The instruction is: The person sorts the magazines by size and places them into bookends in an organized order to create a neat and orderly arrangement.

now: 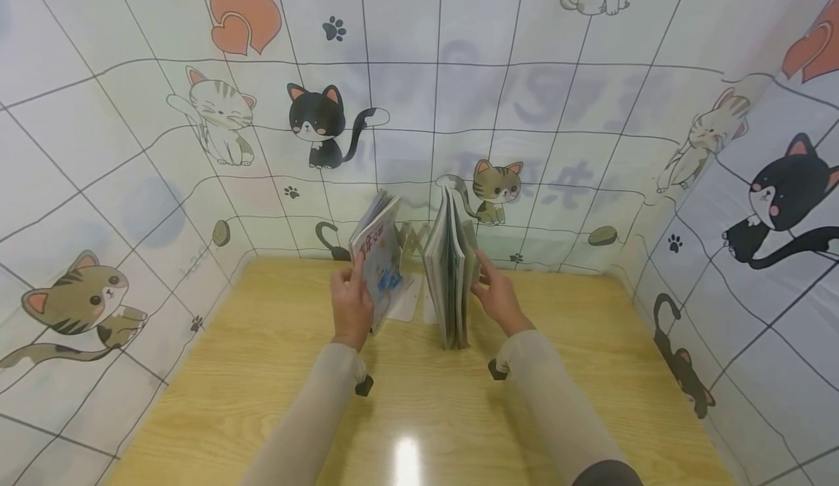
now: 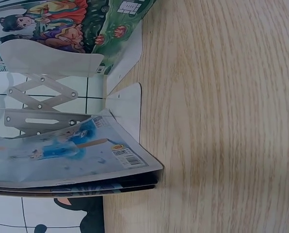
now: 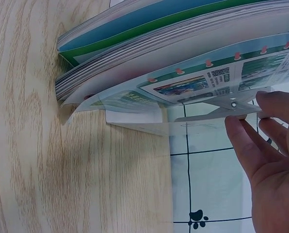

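Observation:
A white metal expanding bookend [image 1: 406,302] with crossed scissor links stands on the table near the back wall. At its left side lean a few thin magazines [image 1: 383,278], the outermost cover pale with blue art; in the left wrist view these magazines [image 2: 76,155] tilt outward. My left hand [image 1: 352,307] grips their near edge. A thicker upright stack of magazines [image 1: 448,282] stands inside the bookend's right part, pages slightly fanned. My right hand [image 1: 501,295] pinches the bookend's right end plate, beside the stack; fingertips [image 3: 235,124] show on it in the right wrist view.
The wooden table [image 1: 406,398] reaches from the back wall toward me. A cloth with cat drawings [image 1: 317,125] and a grid pattern covers the walls behind and at both sides. Dark wrist devices [image 1: 364,385] sit under both sleeves.

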Tool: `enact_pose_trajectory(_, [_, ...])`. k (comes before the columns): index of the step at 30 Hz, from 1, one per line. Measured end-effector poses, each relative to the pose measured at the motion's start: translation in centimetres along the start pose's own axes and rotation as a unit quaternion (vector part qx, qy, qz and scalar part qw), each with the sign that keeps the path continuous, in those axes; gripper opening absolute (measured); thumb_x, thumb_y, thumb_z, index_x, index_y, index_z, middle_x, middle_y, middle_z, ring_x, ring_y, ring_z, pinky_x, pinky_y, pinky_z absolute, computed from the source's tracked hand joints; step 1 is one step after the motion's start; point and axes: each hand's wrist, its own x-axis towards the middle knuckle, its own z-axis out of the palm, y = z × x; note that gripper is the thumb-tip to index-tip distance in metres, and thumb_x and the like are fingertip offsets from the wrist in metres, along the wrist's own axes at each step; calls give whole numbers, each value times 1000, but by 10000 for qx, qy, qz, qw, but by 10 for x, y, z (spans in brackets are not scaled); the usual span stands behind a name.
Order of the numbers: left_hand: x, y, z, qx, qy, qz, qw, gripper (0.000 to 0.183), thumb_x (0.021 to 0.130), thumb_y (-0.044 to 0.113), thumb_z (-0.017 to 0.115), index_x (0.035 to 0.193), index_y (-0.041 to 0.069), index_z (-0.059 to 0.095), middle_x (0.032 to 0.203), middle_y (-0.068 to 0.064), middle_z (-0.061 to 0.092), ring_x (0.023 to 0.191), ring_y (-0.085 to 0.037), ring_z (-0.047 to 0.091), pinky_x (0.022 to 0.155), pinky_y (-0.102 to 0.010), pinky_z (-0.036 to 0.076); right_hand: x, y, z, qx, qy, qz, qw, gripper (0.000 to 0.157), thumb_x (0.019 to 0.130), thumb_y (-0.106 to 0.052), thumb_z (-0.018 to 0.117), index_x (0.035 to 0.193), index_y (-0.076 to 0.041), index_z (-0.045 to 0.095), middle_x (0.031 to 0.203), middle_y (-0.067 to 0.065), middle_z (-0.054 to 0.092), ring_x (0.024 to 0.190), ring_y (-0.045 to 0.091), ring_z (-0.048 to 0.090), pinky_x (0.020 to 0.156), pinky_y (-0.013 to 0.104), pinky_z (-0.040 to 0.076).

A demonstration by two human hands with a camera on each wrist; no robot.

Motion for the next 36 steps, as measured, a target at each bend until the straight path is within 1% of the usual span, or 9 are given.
enact_pose_trajectory(8, [-2, -1, -3, -163, -41, 17, 9999, 63, 85, -13, 57, 143, 11, 49, 106, -21, 50, 95, -34, 53, 80, -48, 48, 2, -1, 0, -56, 0, -36, 10000, 76, 90, -1, 66, 153, -26, 31, 135, 21, 54, 111, 38, 61, 92, 53, 47])
enact_pose_trajectory(11, [-2, -3, -4, -275, -20, 131, 9995, 63, 85, -14, 59, 142, 9, 50, 106, -21, 51, 95, -33, 54, 78, -46, 50, 3, -2, -1, -71, -38, -30, 10000, 77, 91, -1, 66, 154, -26, 29, 138, 21, 52, 112, 38, 60, 91, 52, 48])
enact_pose_trajectory(14, [-2, -6, -6, -383, 44, 315, 9988, 62, 83, -15, 62, 140, 6, 51, 108, -21, 53, 94, -33, 56, 72, -43, 53, 4, -4, -2, -61, -79, 15, 9999, 79, 91, 0, 65, 155, -28, 27, 140, 21, 50, 113, 39, 60, 90, 52, 48])
enact_pose_trajectory(19, [-5, -12, -11, -481, 100, 579, 9971, 62, 80, -15, 67, 138, 3, 53, 113, -22, 55, 98, -32, 58, 66, -37, 56, 5, -4, -2, -31, -167, 13, 9999, 85, 91, 3, 63, 156, -33, 20, 144, 21, 45, 112, 40, 59, 87, 48, 51])
enact_pose_trajectory(23, [-11, -17, -14, -537, -72, 654, 9964, 65, 78, -16, 69, 138, 3, 53, 118, -22, 55, 100, -32, 57, 68, -36, 56, 0, -1, -1, 59, -200, -68, 9998, 87, 91, 4, 60, 156, -34, 17, 149, 17, 40, 114, 39, 59, 86, 45, 52])
enact_pose_trajectory(26, [-16, -22, -17, -537, -252, 710, 9957, 64, 76, -17, 68, 135, 3, 56, 117, -22, 56, 99, -31, 57, 70, -36, 56, -10, 1, -2, -35, -252, -204, 9995, 82, 94, 2, 59, 157, -27, 16, 151, 17, 36, 118, 38, 56, 87, 44, 52])
enact_pose_trajectory(30, [-20, -27, -21, -519, -523, 888, 9933, 60, 73, -17, 72, 129, 1, 60, 117, -26, 56, 95, -33, 57, 71, -40, 55, -27, 5, -5, -393, -161, -359, 9985, 74, 95, -4, 59, 156, -21, 21, 153, 12, 34, 123, 34, 51, 90, 44, 50])
enact_pose_trajectory(33, [-24, -31, -26, -456, -819, 943, 9911, 60, 73, -12, 76, 129, 2, 60, 121, -26, 55, 98, -35, 56, 74, -44, 53, -39, 9, -8, -652, -9, -541, 9964, 70, 95, -7, 62, 155, -20, 28, 153, 7, 36, 124, 31, 50, 92, 44, 49])
enact_pose_trajectory(36, [-26, -34, -29, -388, -1116, 970, 9883, 62, 73, -8, 78, 131, 4, 59, 127, -25, 53, 104, -36, 55, 78, -46, 52, -48, 14, -10, -917, 94, -840, 9922, 69, 94, -11, 65, 153, -18, 32, 152, 8, 39, 128, 33, 46, 97, 50, 44])
